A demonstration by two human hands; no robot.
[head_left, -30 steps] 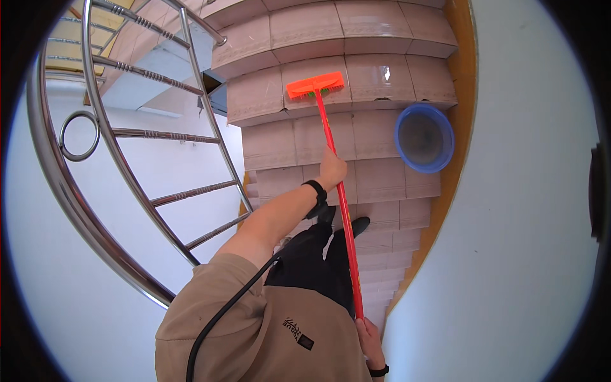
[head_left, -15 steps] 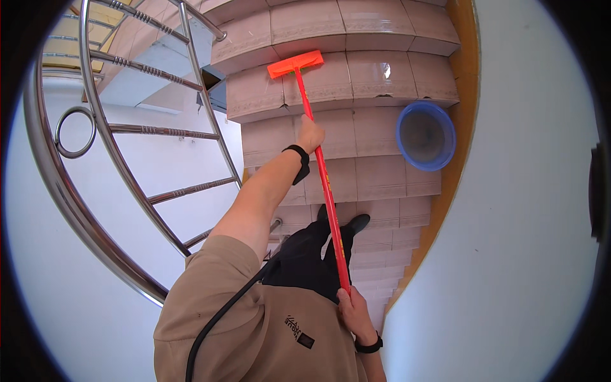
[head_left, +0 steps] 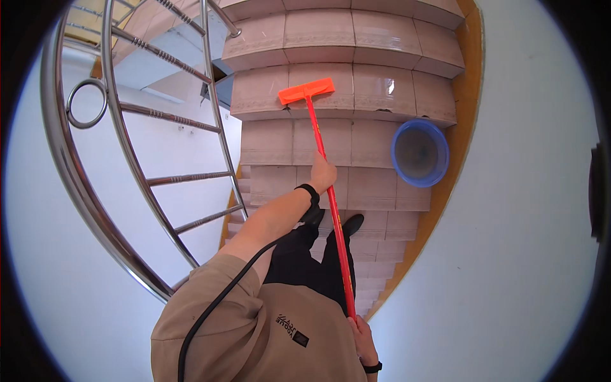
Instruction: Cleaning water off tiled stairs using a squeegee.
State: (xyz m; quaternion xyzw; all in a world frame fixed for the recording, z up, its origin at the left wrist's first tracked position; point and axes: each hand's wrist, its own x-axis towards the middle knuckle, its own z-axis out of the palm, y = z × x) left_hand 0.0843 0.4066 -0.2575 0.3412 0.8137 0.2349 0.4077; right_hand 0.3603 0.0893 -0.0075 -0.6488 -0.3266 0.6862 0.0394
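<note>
A long red-handled mop (head_left: 341,251) with a flat orange head slants across the stairs. Its head rests over the front edge of a tiled step (head_left: 370,89). My left hand (head_left: 324,173) is wrapped around the upper part of the handle, below the head. Down by my waist, my right hand (head_left: 363,339) grips the handle's near end; some of its fingers are hidden. A blue round basin (head_left: 395,151) holding greyish, cloudy liquid stands on the stairs to the right of the mop.
A curved metal railing (head_left: 130,137) borders the stairs at left. Along the right side runs a white wall (head_left: 515,191) with a yellow-brown skirting (head_left: 463,127). My feet (head_left: 352,224) stand on a lower step. A black cable (head_left: 213,312) lies across my left sleeve.
The mop head has been drawn toward me, nearer the step's front edge. Both hands have come closer with the handle. The view has shifted slightly, so stairs and basin appear lower.
</note>
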